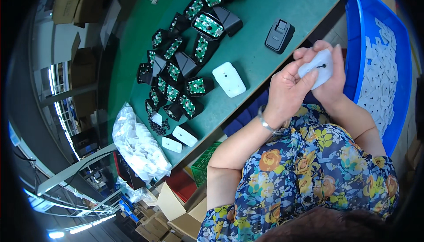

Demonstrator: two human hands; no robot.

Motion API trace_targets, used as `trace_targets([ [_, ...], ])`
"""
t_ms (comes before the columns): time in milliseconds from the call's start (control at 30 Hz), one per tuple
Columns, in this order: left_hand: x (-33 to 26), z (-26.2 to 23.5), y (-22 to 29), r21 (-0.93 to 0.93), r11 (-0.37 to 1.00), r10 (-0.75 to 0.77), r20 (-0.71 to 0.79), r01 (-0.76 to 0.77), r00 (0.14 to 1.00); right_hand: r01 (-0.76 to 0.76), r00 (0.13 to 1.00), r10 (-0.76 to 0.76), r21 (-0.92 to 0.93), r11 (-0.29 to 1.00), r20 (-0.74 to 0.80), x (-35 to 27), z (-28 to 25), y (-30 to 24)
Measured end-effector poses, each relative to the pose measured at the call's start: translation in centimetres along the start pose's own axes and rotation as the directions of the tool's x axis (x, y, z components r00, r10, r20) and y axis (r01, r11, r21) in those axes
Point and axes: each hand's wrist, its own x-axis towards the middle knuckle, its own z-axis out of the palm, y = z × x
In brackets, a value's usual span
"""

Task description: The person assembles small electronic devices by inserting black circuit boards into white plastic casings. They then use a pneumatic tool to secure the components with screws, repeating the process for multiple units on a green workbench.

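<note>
Both hands are raised by the right edge of the green workbench (265, 3), around one white rounded plate (324, 60) with a dark keyhole-shaped mark. My left hand (287, 87), with a bracelet at the wrist, grips its left side, the thumb lying across its face. On its other side, the fingers of my right hand (335, 83) wrap round the edge. Closest to the hands on the bench is a black plastic device (279, 35). Farther left lies a larger white plate (229, 79) with small holes.
Several black housings with green circuit boards (187, 105) crowd the bench. Near its lower-left corner are small black parts (158, 126), two white-topped pieces (184, 136) and a clear plastic bag (139, 145). A blue bin (360, 34) of white pieces stands right. Below are a green crate (204, 165) and an open carton (174, 204).
</note>
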Motion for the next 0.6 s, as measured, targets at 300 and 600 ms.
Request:
trace_targets([
  [300, 4.7, -1.7, 3.0, 0.951, -0.203, 0.544, 0.308, -0.234, 0.78, -0.048, 0.992, 0.075, 0.241, 0.969, -0.103, 1.5, -2.2, -2.9],
  [600, 1.9, 0.9, 3.4, 0.85, 0.14, 0.504, 0.381, -0.508, 0.775, -0.156, 0.969, 0.206, 0.311, 0.937, -0.134, 0.9, -0.9, -2.1],
])
